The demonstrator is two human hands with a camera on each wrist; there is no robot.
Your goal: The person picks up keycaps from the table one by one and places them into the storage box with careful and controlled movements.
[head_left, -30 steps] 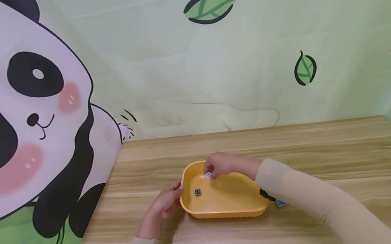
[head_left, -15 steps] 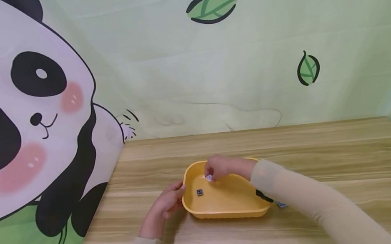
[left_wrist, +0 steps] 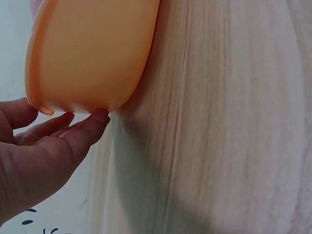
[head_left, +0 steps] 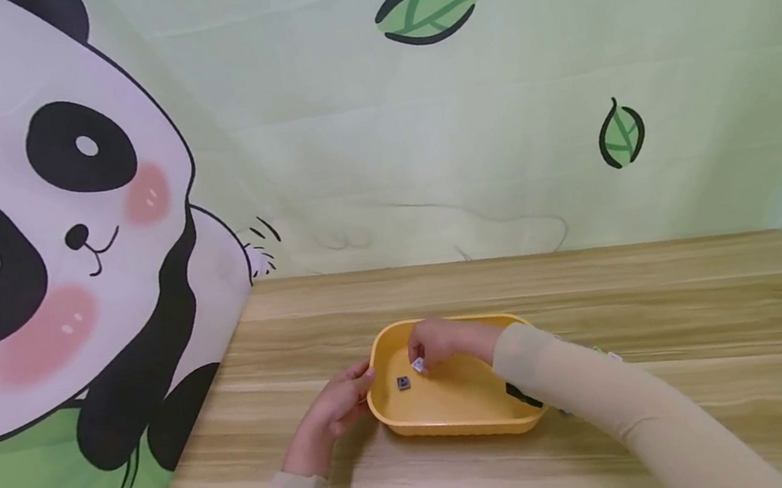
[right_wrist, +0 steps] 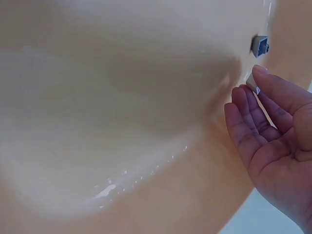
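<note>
The left hand (head_left: 342,399) grips the left end of the yellow tray (head_left: 457,430), thumb at the rim and fingertips against the outer wall, presumably to steady it against shifting. The right hand (head_left: 436,341) pinches a small white piece (head_left: 418,365) between thumb and fingertip within the rim's outline; a fingertip hold probably suits so small a part. A gray piece (head_left: 402,383) rests on the tray floor, just beside the white one and nearer the left end. The raised rim bounds the interior, and the right sleeve (head_left: 594,382) crosses the right end, restricting access there. Inside, the floor allows movement in front of both pieces. Outside, the wooden surface (head_left: 703,298) extends behind the tray toward the backdrop (head_left: 312,121).
</note>
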